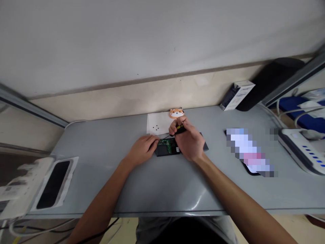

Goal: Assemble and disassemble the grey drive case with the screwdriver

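A flat black electronic device with a bare green circuit board (165, 147) lies on the desk in front of me. My left hand (143, 149) grips its left end, the fingertips pressed together at the upper left corner. In my right hand (189, 139) is a screwdriver (180, 128) with a black and yellow handle. Its thin shaft slants down to the left, to the board's upper edge near my left fingertips. Whether the tip sits in a screw is too small to tell. My right hand and wrist cover part of the device's right side.
Behind the device, several small black screws (155, 127) lie on white paper (159, 122), beside an orange dog-face case (176, 113). Phones (53, 184) (250, 150) lie left and right. A power strip (303, 149), a box (237, 95) and a black cylinder (270, 83) stand right.
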A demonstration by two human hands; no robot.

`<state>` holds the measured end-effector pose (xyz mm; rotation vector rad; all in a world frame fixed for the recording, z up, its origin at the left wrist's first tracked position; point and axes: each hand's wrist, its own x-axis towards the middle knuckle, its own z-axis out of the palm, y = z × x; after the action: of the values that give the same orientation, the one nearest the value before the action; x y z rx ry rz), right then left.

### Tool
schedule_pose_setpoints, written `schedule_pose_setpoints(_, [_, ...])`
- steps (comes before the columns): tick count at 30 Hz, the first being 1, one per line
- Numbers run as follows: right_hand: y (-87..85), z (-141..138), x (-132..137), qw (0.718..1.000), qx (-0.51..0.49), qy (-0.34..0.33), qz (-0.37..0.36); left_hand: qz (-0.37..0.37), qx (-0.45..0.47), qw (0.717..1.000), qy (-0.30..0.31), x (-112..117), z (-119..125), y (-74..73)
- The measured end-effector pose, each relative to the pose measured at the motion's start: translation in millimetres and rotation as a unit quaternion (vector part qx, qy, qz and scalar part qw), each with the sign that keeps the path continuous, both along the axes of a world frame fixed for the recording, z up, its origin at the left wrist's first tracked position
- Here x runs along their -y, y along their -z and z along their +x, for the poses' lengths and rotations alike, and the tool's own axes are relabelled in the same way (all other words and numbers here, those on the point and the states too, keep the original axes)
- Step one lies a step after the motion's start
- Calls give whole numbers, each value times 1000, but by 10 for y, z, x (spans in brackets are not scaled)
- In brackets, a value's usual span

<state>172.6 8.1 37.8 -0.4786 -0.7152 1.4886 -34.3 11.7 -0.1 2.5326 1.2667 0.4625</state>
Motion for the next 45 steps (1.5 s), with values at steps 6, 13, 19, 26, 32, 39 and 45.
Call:
schedule_pose_setpoints(6, [24, -25, 6, 1000, 0, 7, -2, 6, -6, 1000, 2, 5, -6, -7])
schedule_pose_setpoints(13, [-1, 2, 6, 1000, -4, 11, -4, 4, 6, 1000, -1, 3, 3, -4])
schedule_pose_setpoints(19, [21, -13, 3, 1000, -22, -1, -12, 6, 8, 1000, -1, 5, 8, -17])
schedule_pose_setpoints(26, [14, 13, 1, 1000, -17, 7, -4, 8, -5, 1000, 0, 5, 6, -8])
schedule_pose_setpoints(32, [11, 9, 6, 1000, -6, 7, 3, 3, 1, 1000, 1, 3, 11, -13])
schedule_pose_setpoints(39, [-12, 0, 7, 999, -39, 1, -32, 2, 2, 1000, 3, 7, 8, -21])
schedule_pose_setpoints(45, [-8, 9, 7, 1000, 0, 24, -14, -4, 1, 1000, -3, 2, 8, 4])
